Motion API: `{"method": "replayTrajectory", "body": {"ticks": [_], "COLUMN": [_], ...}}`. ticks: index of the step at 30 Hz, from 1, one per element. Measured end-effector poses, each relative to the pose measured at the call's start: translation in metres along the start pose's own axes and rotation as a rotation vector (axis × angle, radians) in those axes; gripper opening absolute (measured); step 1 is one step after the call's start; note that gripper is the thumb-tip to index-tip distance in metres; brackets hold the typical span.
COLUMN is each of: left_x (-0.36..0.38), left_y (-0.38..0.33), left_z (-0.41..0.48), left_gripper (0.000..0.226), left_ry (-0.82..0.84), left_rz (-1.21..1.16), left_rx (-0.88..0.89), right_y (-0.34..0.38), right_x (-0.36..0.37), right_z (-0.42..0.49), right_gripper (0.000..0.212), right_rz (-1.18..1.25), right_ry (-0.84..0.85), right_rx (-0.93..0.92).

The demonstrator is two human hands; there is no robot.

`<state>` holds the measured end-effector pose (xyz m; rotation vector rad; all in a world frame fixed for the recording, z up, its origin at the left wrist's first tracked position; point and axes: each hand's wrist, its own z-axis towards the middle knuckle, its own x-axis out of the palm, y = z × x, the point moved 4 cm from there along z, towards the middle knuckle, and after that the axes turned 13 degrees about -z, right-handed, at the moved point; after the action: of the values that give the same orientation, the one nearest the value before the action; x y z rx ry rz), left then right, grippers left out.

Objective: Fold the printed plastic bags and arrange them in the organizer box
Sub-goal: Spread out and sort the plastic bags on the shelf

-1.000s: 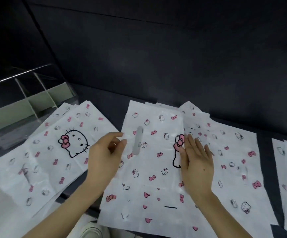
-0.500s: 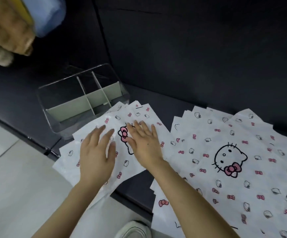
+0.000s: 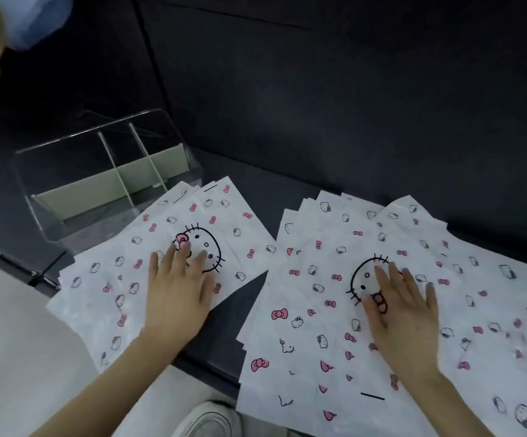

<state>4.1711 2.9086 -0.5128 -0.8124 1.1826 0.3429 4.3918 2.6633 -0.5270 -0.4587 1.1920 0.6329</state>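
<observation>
Two stacks of printed plastic bags lie flat on the dark table: the left stack at 8 o'clock and the right stack at 4 o'clock, with a gap between them. The organizer box (clear-walled) stands at 10 o'clock, just beside the left stack's far corner. Two dividers make three compartments, and a pale green panel runs along the near wall. The left hand rests flat on the left stack, fingers straight and slightly apart. The right hand rests flat on the right stack, fingers spread.

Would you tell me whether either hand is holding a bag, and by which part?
Neither grips anything. The left hand lies flat on the left bag stack, the right hand on the right bag stack.
</observation>
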Motion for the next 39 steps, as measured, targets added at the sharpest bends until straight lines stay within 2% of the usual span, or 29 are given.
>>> {"method": "replayTrajectory", "body": {"ticks": [4, 8, 12, 15, 19, 21, 23, 24, 26, 27, 28, 30, 32, 34, 36, 39], "left_x": [0.023, 0.045, 0.061, 0.068, 0.064, 0.058, 0.055, 0.055, 0.056, 0.055, 0.052, 0.048, 0.042, 0.024, 0.003, -0.038], "left_y": [-0.072, -0.111, -0.132, -0.147, -0.162, -0.171, -0.179, -0.184, -0.193, -0.198, -0.203, -0.211, -0.212, -0.205, -0.189, -0.149], "left_z": [0.003, 0.013, 0.029, 0.038, 0.041, 0.044, 0.049, 0.052, 0.056, 0.058, 0.061, 0.066, 0.069, 0.067, 0.061, 0.054], "left_gripper": [0.041, 0.043, 0.048, 0.05, 0.066, 0.072, 0.062, 0.059, 0.067, 0.073, 0.079, 0.082, 0.058, 0.03, 0.023, 0.01], "left_ry": [0.045, 0.123, 0.215, 0.239, 0.211, 0.209, 0.21, 0.246, 0.359, 0.406, 0.441, 0.487, 0.466, 0.411, 0.367, 0.225], "left_rz": [-0.267, -0.388, -0.297, -0.24, -0.403, -0.497, -0.617, -0.693, -0.89, -0.981, -1.013, -0.909, -0.825, -0.861, -0.887, -0.799], "left_rx": [0.232, 0.269, 0.322, 0.383, 0.295, 0.224, 0.143, 0.087, -0.029, -0.06, -0.041, 0.097, 0.222, 0.207, 0.187, 0.162], "right_y": [-0.064, -0.102, -0.112, -0.109, -0.108, -0.111, -0.114, -0.114, -0.117, -0.118, -0.119, -0.119, -0.12, -0.114, -0.098, -0.055], "right_x": [0.0, 0.002, 0.007, 0.001, -0.022, -0.042, -0.066, -0.075, -0.09, -0.096, -0.103, -0.113, -0.116, -0.115, -0.104, -0.075], "right_z": [-0.024, -0.034, -0.04, -0.04, -0.035, -0.031, -0.023, -0.02, -0.014, -0.011, -0.007, 0.0, 0.008, 0.02, 0.033, 0.053], "right_gripper": [0.079, 0.093, 0.079, 0.071, 0.037, 0.032, 0.022, 0.027, 0.04, 0.036, 0.032, 0.026, 0.021, 0.018, 0.015, 0.012], "right_rz": [-0.136, -0.179, -0.155, -0.092, 0.145, 0.354, 0.619, 0.755, 0.962, 1.034, 1.084, 1.135, 1.158, 1.148, 1.156, 1.165], "right_ry": [0.136, 0.269, 0.279, 0.191, -0.112, -0.13, 0.013, 0.116, 0.272, 0.319, 0.363, 0.424, 0.458, 0.455, 0.431, 0.396], "right_rx": [0.202, 0.37, 0.339, 0.297, 0.166, 0.108, 0.193, 0.255, 0.351, 0.372, 0.379, 0.377, 0.394, 0.381, 0.379, 0.391]}}
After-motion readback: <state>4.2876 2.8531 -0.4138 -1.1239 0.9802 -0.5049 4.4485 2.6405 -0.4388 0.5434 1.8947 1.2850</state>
